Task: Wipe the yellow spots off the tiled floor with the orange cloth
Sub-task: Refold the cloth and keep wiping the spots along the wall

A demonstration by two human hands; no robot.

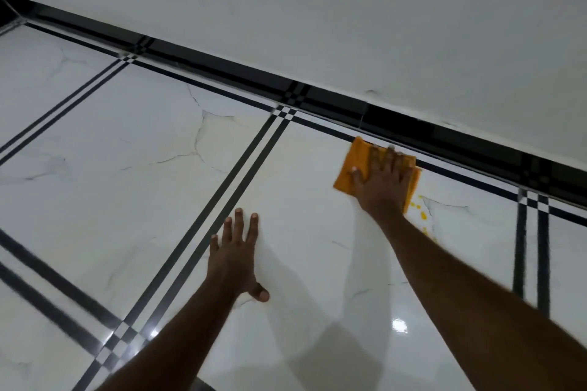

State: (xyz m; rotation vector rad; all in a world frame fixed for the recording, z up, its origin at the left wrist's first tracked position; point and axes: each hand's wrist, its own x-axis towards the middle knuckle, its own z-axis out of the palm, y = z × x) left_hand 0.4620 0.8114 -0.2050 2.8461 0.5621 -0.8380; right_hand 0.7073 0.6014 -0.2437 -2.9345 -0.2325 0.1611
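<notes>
Wiping: right hand (382, 182) lies spread, palm down, pressing the cloth (355, 168) flat for full contact.
Cloth: against the black skirting (222, 73).
Spots (422, 216): at the cloth's 4 o'clock, unwiped.
Left hand (236, 259): spread on the floor (127, 168), likely bracing.

A glossy white marble-look floor (133, 174) with faint grey veins spreads beneath the hands; paired black stripes (241, 168) cross it into large squares; beyond the hands a black skirting (317, 98) meets a plain white wall (349, 16); a bright light glint (399, 325) shines nearer the person.
</notes>
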